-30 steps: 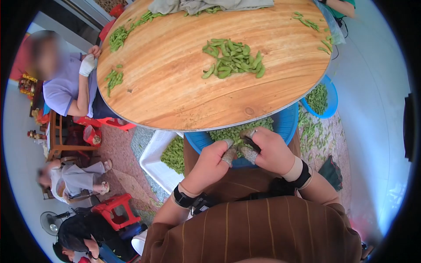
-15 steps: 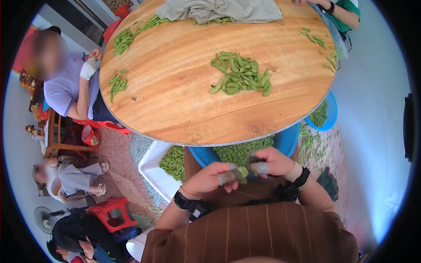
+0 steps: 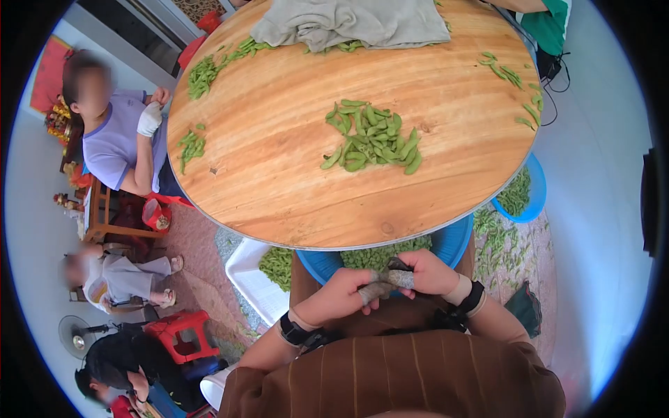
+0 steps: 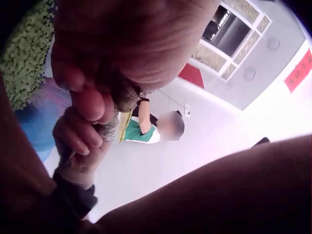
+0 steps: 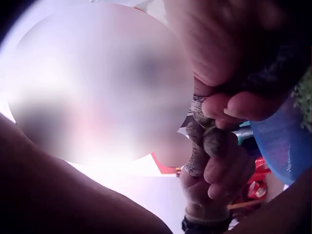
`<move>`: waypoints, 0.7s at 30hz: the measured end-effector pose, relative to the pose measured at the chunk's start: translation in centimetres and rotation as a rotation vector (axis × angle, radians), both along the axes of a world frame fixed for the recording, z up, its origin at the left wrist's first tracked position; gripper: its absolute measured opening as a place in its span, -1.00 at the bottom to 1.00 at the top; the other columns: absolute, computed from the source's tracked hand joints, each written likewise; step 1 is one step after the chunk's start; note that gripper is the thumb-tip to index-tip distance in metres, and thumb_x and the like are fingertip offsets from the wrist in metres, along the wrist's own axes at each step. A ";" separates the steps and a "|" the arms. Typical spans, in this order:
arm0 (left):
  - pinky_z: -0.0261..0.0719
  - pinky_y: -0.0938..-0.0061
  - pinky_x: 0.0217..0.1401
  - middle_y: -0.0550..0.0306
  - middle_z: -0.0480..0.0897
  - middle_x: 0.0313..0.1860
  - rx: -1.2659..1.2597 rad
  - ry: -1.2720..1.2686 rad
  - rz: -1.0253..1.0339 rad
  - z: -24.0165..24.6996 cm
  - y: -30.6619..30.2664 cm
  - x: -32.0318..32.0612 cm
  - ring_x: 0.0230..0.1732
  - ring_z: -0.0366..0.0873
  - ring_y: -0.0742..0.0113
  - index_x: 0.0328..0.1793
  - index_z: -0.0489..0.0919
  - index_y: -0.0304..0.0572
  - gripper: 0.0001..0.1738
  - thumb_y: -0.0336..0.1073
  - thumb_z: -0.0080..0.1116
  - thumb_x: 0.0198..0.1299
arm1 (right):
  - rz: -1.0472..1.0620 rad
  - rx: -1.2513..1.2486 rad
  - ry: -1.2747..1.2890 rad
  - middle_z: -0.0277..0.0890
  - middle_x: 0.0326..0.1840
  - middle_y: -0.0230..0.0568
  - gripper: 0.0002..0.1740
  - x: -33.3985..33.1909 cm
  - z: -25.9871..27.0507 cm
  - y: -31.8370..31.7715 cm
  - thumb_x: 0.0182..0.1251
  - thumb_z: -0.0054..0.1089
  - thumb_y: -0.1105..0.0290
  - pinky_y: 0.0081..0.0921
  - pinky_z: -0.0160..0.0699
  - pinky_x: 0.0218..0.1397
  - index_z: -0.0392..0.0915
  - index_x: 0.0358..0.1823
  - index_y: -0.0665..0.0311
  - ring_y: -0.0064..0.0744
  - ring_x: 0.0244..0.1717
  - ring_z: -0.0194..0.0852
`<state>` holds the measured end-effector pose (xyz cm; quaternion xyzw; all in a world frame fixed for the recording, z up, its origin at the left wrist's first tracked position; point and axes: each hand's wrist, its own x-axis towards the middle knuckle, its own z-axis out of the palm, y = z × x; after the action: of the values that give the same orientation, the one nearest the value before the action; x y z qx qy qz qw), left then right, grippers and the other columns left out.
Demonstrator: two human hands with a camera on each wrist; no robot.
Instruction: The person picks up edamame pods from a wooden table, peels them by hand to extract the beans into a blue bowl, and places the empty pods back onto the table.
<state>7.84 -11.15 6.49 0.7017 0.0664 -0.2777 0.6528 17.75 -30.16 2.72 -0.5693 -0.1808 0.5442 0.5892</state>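
My left hand [image 3: 340, 294] and right hand [image 3: 428, 273] meet at the fingertips over my lap, before a blue tub [image 3: 306, 266]. Grey wrappings cover thumbs and forefingers on both. Between the pinched fingertips a small greenish bit of a soybean pod [image 5: 210, 127] shows in the right wrist view; the fingers hide most of it. Shelled green soybeans [image 3: 380, 256] fill the tub, partly under the table edge. A heap of soybean pods [image 3: 376, 139] lies on the wooden table [image 3: 279, 160] ahead.
A white basket [image 3: 244, 268] of green pods stands left of the tub. Right of it is a blue basin [image 3: 539, 188], with pods [image 3: 496, 237] strewn on the floor. A grey cloth [image 3: 348, 24] covers the table's far side. A person in lavender [image 3: 115, 143] sits at the left.
My hands came back from over the tub toward my lap and parted, the left holding something green. Now they have come together again at the fingertips.
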 end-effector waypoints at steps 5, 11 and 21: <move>0.48 0.66 -0.43 0.28 0.54 -0.52 -0.092 0.098 0.296 1.1 0.8 -0.8 -0.50 0.49 0.54 -0.17 0.56 -0.23 -0.81 -0.29 -0.02 0.39 | -0.016 0.084 -0.218 0.46 -0.57 -0.31 -0.80 0.3 -0.6 0.3 0.24 0.23 0.34 -0.52 0.43 -0.52 0.48 -0.35 0.34 -0.50 -0.62 0.43; 0.51 0.46 -0.48 0.14 0.59 -0.56 0.491 0.068 0.722 -2.0 5.6 -7.1 -0.55 0.57 0.36 -0.34 0.58 -0.25 -0.73 -0.19 0.12 0.30 | 0.074 0.120 -0.969 0.45 -0.43 0.04 -0.82 1.9 -1.0 -1.0 0.06 0.19 0.37 -0.17 0.47 -0.25 0.46 -0.40 0.34 0.14 -0.34 0.44; 0.49 0.27 -0.39 -0.15 0.59 -0.46 0.910 -0.355 0.506 1.5 3.0 -4.5 -0.43 0.58 -0.05 -0.32 0.58 -0.31 -0.84 -0.33 0.21 0.15 | -0.442 -0.095 -1.305 0.46 -0.46 0.03 -0.71 6.7 7.9 -0.6 0.12 0.29 0.27 -0.13 0.46 -0.32 0.46 -0.35 0.35 0.11 -0.36 0.49</move>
<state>3.35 -8.18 7.96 0.9113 0.2353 0.0674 0.3310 24.44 -30.74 10.57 -0.8291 -0.3542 -0.0352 0.4312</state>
